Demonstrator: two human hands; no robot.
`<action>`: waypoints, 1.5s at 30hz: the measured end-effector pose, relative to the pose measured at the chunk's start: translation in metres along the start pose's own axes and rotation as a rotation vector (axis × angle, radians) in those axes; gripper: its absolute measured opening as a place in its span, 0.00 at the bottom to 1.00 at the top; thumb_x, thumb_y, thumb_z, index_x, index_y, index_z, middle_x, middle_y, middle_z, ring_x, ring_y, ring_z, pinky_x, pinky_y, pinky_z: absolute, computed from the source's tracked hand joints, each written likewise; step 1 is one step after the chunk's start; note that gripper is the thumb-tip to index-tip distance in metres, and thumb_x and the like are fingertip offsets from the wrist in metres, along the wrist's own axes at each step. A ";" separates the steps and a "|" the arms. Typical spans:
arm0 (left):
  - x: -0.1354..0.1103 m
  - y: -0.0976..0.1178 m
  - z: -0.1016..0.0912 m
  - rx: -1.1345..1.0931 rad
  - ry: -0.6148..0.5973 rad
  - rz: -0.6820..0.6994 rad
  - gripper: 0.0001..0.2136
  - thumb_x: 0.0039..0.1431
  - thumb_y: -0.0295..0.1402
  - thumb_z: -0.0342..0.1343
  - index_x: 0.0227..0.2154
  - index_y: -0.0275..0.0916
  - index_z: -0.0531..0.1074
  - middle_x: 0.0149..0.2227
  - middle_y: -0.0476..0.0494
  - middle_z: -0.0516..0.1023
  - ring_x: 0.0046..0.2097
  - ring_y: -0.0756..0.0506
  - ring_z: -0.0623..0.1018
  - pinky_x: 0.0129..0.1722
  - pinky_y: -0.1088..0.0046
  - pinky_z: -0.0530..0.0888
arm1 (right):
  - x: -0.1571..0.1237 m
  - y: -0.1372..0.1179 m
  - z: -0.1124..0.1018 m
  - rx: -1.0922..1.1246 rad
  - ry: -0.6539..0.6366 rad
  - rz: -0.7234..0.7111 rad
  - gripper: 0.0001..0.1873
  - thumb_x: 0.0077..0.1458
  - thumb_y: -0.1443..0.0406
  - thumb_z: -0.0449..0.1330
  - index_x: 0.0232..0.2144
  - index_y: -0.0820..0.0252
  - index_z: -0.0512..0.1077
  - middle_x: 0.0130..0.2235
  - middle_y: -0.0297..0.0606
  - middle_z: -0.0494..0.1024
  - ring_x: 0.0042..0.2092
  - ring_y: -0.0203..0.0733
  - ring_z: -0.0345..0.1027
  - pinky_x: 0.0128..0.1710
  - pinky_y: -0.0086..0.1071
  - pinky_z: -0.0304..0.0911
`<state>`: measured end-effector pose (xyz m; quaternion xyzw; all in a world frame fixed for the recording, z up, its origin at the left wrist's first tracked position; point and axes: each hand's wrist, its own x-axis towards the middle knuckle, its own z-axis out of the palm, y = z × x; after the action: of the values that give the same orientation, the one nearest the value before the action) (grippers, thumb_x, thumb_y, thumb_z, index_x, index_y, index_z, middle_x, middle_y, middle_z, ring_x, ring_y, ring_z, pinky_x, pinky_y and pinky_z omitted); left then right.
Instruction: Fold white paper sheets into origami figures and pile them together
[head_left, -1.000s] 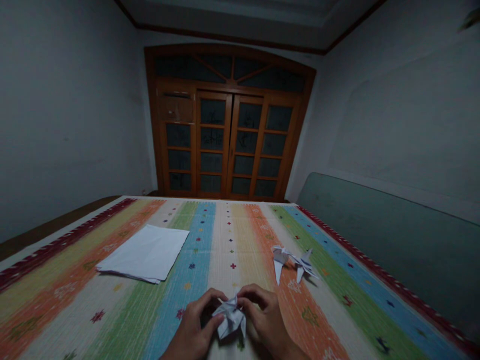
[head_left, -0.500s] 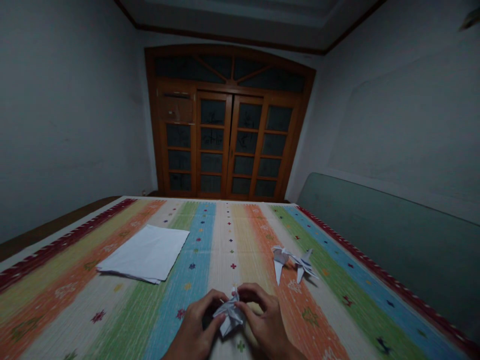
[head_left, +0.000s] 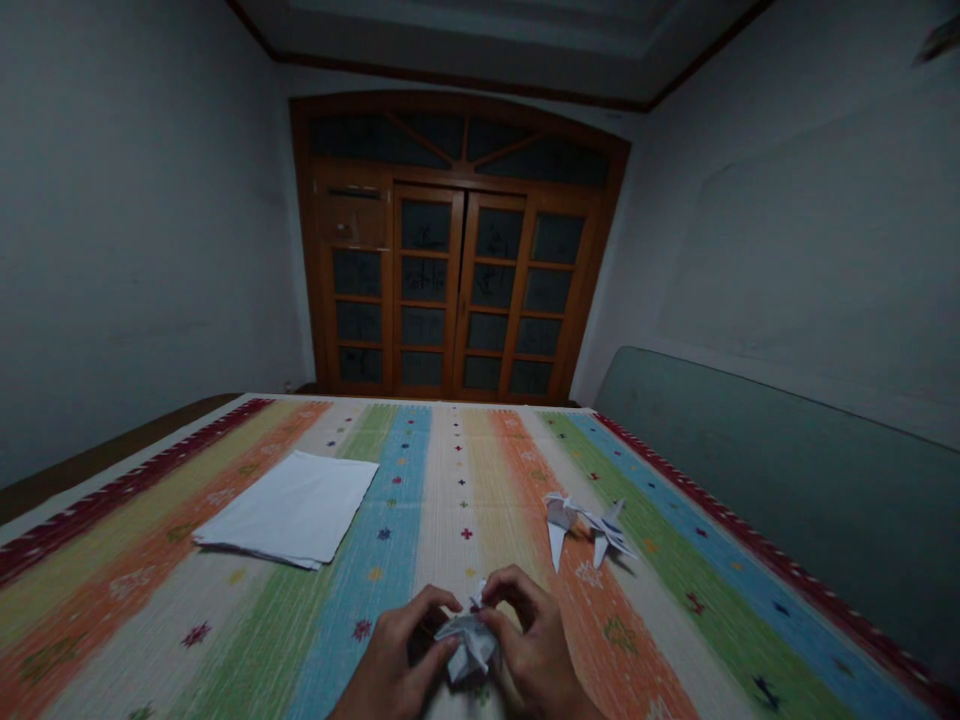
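Both my hands hold a crumpled, partly folded white paper piece (head_left: pixel 469 645) low at the bottom middle of the view. My left hand (head_left: pixel 397 640) pinches its left side, and my right hand (head_left: pixel 529 630) grips its right side and top. Fingers hide part of the paper. To the right, a finished-looking white origami bird (head_left: pixel 585 525) with dark markings lies on the striped cloth (head_left: pixel 450 470). A stack of white paper sheets (head_left: pixel 289 510) rests on the cloth to the left, beyond my left hand.
The rainbow-striped cloth has a red border along both long sides. A green-grey padded panel (head_left: pixel 772 480) runs along the right side. A dark wooden edge (head_left: pixel 112 450) shows at left. Wooden glazed double doors (head_left: pixel 450 290) stand at the far end.
The folded paper has shifted slightly right and looks more tightly pinched between my hands. My fingers have drawn closer together around it.
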<state>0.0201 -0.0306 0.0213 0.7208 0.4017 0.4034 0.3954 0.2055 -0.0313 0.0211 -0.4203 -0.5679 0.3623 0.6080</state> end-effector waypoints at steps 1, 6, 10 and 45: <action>0.000 0.000 0.000 -0.001 0.007 -0.012 0.06 0.59 0.35 0.61 0.39 0.43 0.78 0.30 0.49 0.83 0.32 0.44 0.80 0.35 0.74 0.73 | 0.000 -0.001 0.000 0.000 -0.012 0.005 0.03 0.51 0.65 0.67 0.28 0.58 0.75 0.29 0.37 0.78 0.35 0.45 0.74 0.35 0.32 0.70; 0.000 0.001 -0.002 -0.067 0.131 -0.044 0.12 0.60 0.46 0.62 0.38 0.42 0.78 0.31 0.46 0.83 0.32 0.42 0.82 0.34 0.72 0.77 | 0.003 0.002 -0.006 0.015 -0.109 -0.003 0.14 0.61 0.56 0.62 0.46 0.56 0.75 0.44 0.43 0.80 0.46 0.49 0.75 0.46 0.37 0.71; 0.003 -0.001 -0.003 -0.158 0.228 -0.063 0.17 0.57 0.51 0.63 0.36 0.41 0.77 0.30 0.46 0.83 0.31 0.42 0.83 0.32 0.72 0.78 | 0.004 0.012 -0.005 0.012 -0.135 0.013 0.18 0.57 0.56 0.66 0.48 0.55 0.73 0.46 0.43 0.79 0.47 0.49 0.75 0.46 0.37 0.71; 0.031 -0.034 -0.124 1.155 0.156 -0.325 0.12 0.68 0.31 0.52 0.50 0.35 0.76 0.51 0.33 0.79 0.51 0.35 0.79 0.50 0.61 0.73 | 0.082 0.059 -0.121 -0.961 0.105 -0.256 0.19 0.61 0.63 0.49 0.49 0.64 0.73 0.44 0.53 0.83 0.44 0.58 0.80 0.45 0.48 0.72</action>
<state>-0.0895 0.0401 0.0440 0.7165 0.6887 0.1062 -0.0339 0.3354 0.0546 -0.0023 -0.5974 -0.6864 -0.0397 0.4128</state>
